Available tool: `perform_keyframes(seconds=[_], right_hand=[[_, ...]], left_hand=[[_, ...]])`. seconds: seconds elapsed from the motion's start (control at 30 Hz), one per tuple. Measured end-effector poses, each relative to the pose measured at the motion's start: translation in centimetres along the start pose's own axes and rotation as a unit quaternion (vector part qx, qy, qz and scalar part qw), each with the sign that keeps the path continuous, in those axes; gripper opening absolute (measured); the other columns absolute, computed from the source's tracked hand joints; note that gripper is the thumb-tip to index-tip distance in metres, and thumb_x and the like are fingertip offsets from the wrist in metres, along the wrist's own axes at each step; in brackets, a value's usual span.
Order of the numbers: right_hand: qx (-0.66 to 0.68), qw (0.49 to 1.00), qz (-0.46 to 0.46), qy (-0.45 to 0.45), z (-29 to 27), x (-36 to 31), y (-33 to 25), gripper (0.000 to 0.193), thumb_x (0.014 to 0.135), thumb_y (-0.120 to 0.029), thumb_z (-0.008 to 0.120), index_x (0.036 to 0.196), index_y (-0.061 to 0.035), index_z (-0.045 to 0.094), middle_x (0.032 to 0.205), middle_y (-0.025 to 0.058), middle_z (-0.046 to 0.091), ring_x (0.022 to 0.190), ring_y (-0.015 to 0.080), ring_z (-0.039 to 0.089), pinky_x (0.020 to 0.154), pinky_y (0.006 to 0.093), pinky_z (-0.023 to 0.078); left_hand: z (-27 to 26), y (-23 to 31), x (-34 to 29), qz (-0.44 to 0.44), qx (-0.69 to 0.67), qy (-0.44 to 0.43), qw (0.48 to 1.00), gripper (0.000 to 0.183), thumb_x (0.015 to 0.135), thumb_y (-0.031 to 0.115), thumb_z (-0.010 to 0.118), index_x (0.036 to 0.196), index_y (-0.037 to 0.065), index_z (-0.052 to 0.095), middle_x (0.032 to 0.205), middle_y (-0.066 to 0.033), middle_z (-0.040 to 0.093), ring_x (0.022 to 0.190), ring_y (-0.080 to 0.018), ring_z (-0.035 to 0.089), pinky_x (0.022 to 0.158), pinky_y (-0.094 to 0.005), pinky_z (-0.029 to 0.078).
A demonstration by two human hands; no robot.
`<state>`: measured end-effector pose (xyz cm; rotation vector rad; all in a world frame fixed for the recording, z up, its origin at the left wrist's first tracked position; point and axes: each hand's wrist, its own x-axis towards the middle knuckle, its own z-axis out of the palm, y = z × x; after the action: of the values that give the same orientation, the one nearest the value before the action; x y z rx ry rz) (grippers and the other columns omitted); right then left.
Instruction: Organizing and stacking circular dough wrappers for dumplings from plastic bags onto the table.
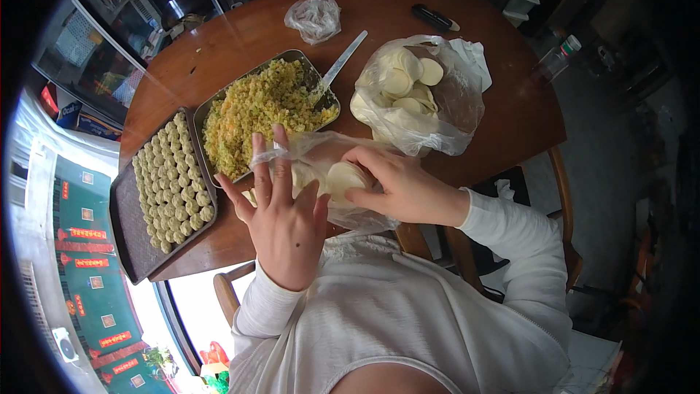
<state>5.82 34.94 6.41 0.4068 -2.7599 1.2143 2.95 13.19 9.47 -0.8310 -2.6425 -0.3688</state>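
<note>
Near the middle of the frame, the right hand [383, 182] has its thumb and fingers closed about the edge of some pale round dough wrappers [344, 179], which lie in a thin clear plastic bag [310, 144]. The left hand [281, 230], just left of it, is spread flat with fingers apart, gripping nothing; its longer fingertips lie at the bag's film, close to the lower edge of the tray of yellow-green filling [255, 109]. The wrappers look soft and closely stacked, so a hard pinch or a sideways tug could crease or tear one, or bring several away stuck together. Loose film might snag on a finger and drag the stack askew. If the left hand slid upward, it could bump that tray or pick up filling. The pale utensil handle [344, 60] juts past the tray's upper-right rim, where a sleeve could knock it. At the left, small shaped dumplings [175, 182] crowd a dark tray [127, 230]; packed this closely, they may stick. More wrappers sit in a second plastic bag [463, 117], upper right of centre.
</note>
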Motion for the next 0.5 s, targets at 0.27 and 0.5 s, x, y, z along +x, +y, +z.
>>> perform_keyframes(seconds=[0.27,0.5], right_hand=[[0.096,0.995,0.04,0.005,2.1,1.5,3.0,0.043,0.1,-0.016,0.071,0.136,0.0001,0.053,0.127,0.0196,0.063,0.113,0.034,0.065,0.096,0.0414,0.054],[-0.011,0.998,-0.016,0.063,2.6,1.4,3.2,0.045,0.101,-0.011,0.066,0.141,0.0029,0.049,0.137,0.0238,0.059,0.119,0.0379,0.063,0.097,0.0407,0.055]], left_hand=[[-0.8,-1.1,-0.6,0.057,-0.044,-0.08,0.994,0.007,0.07,0.016,0.08,0.065,0.012,0.077,0.156,-0.0149,0.057,0.158,-0.0351,0.035,0.124,-0.0792,-0.001],[-1.9,-0.6,-0.7,0.075,-0.071,-0.08,0.991,0.015,0.068,0.017,0.085,0.061,0.013,0.072,0.155,-0.0123,0.06,0.149,-0.0368,0.048,0.127,-0.0739,0.004]])
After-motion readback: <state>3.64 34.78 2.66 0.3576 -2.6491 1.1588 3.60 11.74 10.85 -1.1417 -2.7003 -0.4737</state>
